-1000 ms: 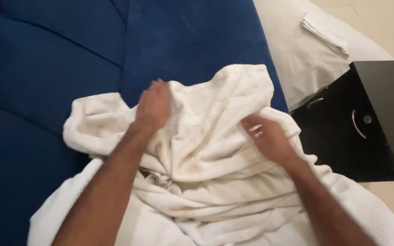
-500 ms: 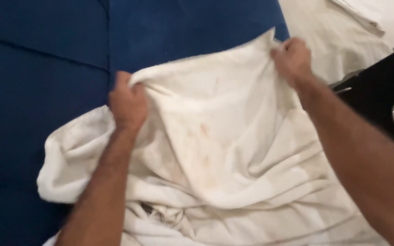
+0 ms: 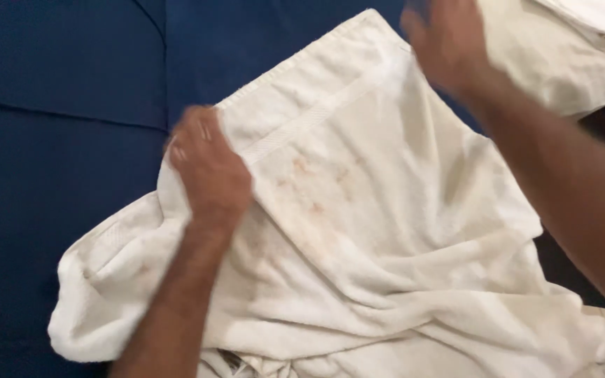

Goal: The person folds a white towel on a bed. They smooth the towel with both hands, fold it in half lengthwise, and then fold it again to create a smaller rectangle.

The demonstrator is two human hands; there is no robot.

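Towel [image 3: 386, 231], white and faintly stained orange near its middle, lies spread over the blue cushion [image 3: 57, 140], and I read its hemmed edge running from about eight o'clock up to one o'clock. My left hand [image 3: 208, 168] pinches that hem with curled fingers. My right hand [image 3: 446, 42], blurred at the upper corner, may grip it; I cannot tell.

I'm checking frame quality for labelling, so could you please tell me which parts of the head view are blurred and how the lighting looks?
Head view: the right hand is smeared by motion blur; the left hand is slightly soft; the white towel weave and its orange stains stay readable; lighting is warm and even, no glare, soft shadows in the folds.
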